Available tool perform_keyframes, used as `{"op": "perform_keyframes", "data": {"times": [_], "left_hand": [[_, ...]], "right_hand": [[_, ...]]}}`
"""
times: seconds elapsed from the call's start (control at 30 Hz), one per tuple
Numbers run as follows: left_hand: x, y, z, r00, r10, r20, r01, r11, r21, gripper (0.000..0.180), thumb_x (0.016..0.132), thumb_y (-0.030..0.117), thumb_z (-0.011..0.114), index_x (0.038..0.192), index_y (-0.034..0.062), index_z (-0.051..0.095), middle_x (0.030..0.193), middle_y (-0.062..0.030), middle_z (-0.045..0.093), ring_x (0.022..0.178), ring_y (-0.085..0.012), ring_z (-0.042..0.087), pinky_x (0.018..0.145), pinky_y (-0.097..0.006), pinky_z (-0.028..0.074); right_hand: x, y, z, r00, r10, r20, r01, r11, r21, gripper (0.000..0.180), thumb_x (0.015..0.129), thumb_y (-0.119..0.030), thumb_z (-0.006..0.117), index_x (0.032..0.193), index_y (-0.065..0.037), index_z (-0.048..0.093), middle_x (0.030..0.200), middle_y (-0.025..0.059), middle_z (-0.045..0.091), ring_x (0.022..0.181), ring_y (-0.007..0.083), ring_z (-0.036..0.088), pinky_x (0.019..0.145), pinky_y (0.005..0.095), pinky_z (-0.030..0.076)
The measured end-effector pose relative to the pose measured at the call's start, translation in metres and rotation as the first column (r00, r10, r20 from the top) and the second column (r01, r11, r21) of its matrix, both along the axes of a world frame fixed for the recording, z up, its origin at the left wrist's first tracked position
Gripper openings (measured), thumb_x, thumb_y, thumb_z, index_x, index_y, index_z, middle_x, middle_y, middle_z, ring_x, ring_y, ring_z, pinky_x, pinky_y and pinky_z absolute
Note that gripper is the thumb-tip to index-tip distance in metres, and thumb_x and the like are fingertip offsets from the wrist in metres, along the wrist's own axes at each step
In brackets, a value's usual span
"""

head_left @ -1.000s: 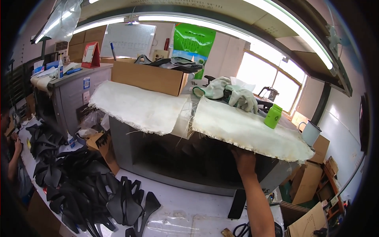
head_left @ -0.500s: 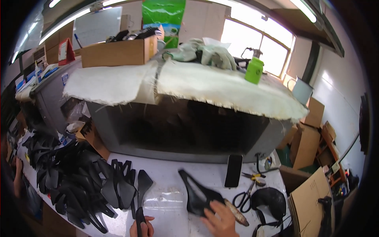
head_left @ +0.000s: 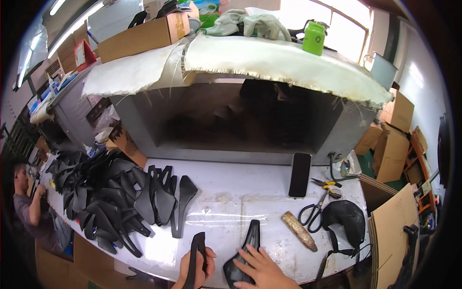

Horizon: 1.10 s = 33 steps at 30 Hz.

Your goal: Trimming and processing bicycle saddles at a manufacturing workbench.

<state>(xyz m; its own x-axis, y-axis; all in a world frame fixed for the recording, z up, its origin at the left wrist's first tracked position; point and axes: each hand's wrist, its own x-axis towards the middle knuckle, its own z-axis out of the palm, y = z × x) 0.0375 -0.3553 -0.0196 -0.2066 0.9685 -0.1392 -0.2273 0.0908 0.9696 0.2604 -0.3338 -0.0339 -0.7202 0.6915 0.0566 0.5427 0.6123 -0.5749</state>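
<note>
My left hand is closed around a narrow, curved black piece, held upright near the table's front edge. To its right, a black bicycle-saddle-shaped piece lies with its slim slotted end pointing away from me. Spread fingers of my right hand rest flat across its wide part. Several similar black pieces are heaped on the left of the table, and one slotted piece lies at the heap's right edge.
Right of my hands lie a brown wrapped tool, scissors, yellow-handled pliers, a phone and a black pouch-like item. A grey open-fronted box stands behind. Another person sits far left.
My view has tilted down. The saddle-shaped piece has turned and come nearer, away from the wrapped tool, with my right hand on it. My left hand still grips its black piece.
</note>
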Motion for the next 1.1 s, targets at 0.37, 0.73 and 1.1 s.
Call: {"op": "perform_keyframes", "data": {"times": [0.37,0.73,1.1], "left_hand": [[0.055,0.005,0.047,0.401,0.121,-0.908,0.356,0.893,0.276,0.051,0.09,0.005,0.071,0.138,-0.0043,0.055,0.086,-0.02,0.07,0.065,-0.0338,0.069,0.062,-0.038,0.058],[0.065,0.008,0.066,0.593,-0.05,-0.804,0.378,0.899,0.223,0.049,0.101,0.008,0.057,0.147,-0.0029,0.047,0.102,-0.0295,0.068,0.072,-0.0441,0.068,0.062,-0.046,0.054],[0.048,0.006,0.051,0.788,-0.227,-0.572,0.437,0.86,0.262,0.052,0.097,0.005,0.064,0.145,-0.0056,0.049,0.102,-0.0178,0.072,0.074,-0.0224,0.069,0.063,-0.032,0.053]], "right_hand": [[-0.002,-0.03,0.051,0.466,-0.639,-0.613,0.031,0.704,-0.71,0.053,0.104,-0.014,0.056,0.151,0.004,0.04,0.131,0.0249,0.056,0.114,0.0381,0.061,0.097,0.0394,0.049],[0.002,-0.015,0.057,0.722,-0.356,-0.593,0.356,0.926,-0.122,0.049,0.105,-0.01,0.053,0.151,0.005,0.042,0.108,0.0265,0.062,0.083,0.0405,0.066,0.07,0.0404,0.054],[0.009,-0.02,0.057,0.703,-0.39,-0.594,0.28,0.92,-0.274,0.048,0.103,-0.008,0.056,0.147,0.005,0.042,0.102,0.0256,0.063,0.076,0.0387,0.065,0.069,0.0399,0.054]]}}
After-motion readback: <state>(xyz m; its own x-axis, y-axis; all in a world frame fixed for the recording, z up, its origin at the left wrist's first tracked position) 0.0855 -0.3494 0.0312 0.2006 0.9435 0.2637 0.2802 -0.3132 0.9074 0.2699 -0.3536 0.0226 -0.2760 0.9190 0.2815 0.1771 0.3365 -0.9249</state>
